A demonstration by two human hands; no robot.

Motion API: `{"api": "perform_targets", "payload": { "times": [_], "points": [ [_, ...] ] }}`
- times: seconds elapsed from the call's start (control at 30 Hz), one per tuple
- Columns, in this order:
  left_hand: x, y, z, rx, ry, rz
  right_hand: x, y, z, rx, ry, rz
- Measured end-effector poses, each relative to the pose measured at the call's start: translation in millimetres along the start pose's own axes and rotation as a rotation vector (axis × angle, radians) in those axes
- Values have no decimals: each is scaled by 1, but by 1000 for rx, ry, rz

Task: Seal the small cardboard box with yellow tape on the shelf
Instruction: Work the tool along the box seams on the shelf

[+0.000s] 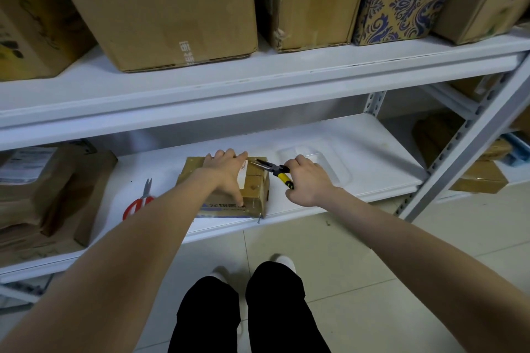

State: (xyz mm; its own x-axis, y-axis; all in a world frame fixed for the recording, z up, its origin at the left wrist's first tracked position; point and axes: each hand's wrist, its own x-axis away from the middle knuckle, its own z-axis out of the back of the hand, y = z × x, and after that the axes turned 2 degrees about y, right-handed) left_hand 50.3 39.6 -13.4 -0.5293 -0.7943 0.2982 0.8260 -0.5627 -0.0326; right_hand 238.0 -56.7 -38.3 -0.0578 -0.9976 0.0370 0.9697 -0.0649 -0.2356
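Only 1 view: a wide-angle camera on the person's head, facing forward and down at the lower shelf (387,152) from near, the upper shelf (258,86) above, the tiled floor (358,266) underfoot.

The white lower shelf (372,135) carries the small cardboard box (255,189) near its front edge. Red-handled scissors (137,203) lie to the left of the box, apart from it, and a clear plastic tray (329,160) rests to its right. Brown parcels (43,195) are stacked at the far left. The upper shelf (258,80) bears large cardboard boxes (160,8) and a blue-patterned box (398,11).
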Motion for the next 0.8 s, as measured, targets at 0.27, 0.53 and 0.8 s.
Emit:
{"api": "perform_targets", "payload": {
  "times": [0.27, 0.53, 0.8],
  "points": [
    [4, 2, -3, 56, 27, 58, -4, -17, 5, 106, 50, 6],
    [4, 6, -11, 116, 67, 137, -5, -26, 6, -42, 33, -107],
    [5, 6, -10, 129, 45, 154, -4, -26, -3, -152, 94, -175]
  ]
}}
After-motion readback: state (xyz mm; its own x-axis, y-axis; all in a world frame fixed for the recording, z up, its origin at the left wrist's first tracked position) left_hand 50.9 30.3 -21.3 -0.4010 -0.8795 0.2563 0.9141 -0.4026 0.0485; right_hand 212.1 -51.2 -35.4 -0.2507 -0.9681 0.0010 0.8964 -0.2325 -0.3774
